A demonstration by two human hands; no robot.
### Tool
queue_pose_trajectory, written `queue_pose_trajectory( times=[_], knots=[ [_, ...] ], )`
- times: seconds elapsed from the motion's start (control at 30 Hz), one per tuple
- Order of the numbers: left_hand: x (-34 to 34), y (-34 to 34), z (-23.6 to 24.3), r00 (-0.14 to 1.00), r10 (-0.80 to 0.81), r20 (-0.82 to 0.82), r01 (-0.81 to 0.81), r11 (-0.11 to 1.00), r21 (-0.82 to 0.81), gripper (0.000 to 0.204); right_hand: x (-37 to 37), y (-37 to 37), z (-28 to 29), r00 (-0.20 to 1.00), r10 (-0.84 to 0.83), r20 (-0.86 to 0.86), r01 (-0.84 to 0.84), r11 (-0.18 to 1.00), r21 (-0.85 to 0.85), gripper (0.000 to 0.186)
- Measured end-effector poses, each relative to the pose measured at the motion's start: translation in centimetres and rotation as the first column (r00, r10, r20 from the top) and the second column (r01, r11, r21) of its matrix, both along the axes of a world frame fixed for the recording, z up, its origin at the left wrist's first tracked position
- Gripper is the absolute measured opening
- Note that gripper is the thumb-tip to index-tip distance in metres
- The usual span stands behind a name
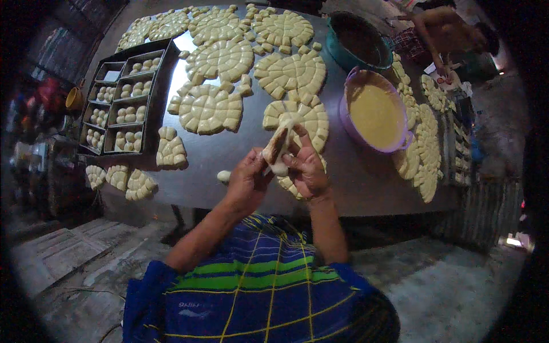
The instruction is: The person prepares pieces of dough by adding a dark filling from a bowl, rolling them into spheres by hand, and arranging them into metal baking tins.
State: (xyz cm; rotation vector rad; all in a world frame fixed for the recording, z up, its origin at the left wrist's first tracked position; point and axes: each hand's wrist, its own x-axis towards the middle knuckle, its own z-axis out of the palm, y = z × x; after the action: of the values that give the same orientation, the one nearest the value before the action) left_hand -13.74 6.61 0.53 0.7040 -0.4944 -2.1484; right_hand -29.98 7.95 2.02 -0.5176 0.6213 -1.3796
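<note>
Above the near middle of the table, I hold a soft, pale piece of dough (pixel 278 167) between both hands. A dark brown patch shows along its middle; I cannot make out whether it is filling or a gap. My left hand (pixel 250 176) pinches the dough's left side with fingers curled. On the other side, my right hand (pixel 309 170) grips it with thumb and bent fingers. Beneath and behind my hands lies a scored dough round (pixel 311 118), partly hidden by them. A small loose dough lump (pixel 223 176) rests just left of my left hand.
Scored dough rounds (pixel 210 108) spread over the metal table (pixel 229 150). At left stands a dark divided tray (pixel 150 94) of dough balls. A purple tub (pixel 346 114) of yellow mixture and a green tub (pixel 333 43) are at right. Another person (pixel 449 28) works beyond.
</note>
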Motion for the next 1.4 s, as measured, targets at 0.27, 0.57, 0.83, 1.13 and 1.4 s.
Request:
queue_pose_trajectory(
  times=[0.27, 0.57, 0.83, 1.13, 1.4],
  knots=[
    [4.4, -0.9, -1.2, 0.997, -0.059, -0.041, 0.059, 0.998, 0.006, 0.029, 4.2, 2.0, -1.6, 0.977, -0.208, -0.038, 0.208, 0.978, 0.018, 0.054],
    [6.9, -2.8, 1.3, 0.986, -0.034, 0.164, 0.039, 0.999, -0.027, 0.024, 5.8, 2.4, 0.0, 0.121, -0.518, -0.847, -0.17, 0.829, -0.532, 0.039],
    [8.3, -2.2, 2.8, 0.88, -0.037, 0.474, 0.213, 0.922, -0.323, 0.019, 5.1, 3.3, 1.2, -0.222, -0.509, -0.832, -0.384, 0.83, -0.405, 0.041],
    [9.4, -3.5, 3.7, 0.807, -0.229, 0.544, 0.471, 0.806, -0.358, 0.03, 2.7, 0.0, 4.8, 0.159, -0.287, -0.944, -0.366, 0.871, -0.327, 0.023],
    [7.2, -3.1, 0.4, 0.976, -0.216, -0.006, 0.215, 0.968, 0.126, 0.031, 4.9, 0.6, 3.7, -0.028, -0.614, -0.789, -0.309, 0.756, -0.577, 0.035]
  ],
)
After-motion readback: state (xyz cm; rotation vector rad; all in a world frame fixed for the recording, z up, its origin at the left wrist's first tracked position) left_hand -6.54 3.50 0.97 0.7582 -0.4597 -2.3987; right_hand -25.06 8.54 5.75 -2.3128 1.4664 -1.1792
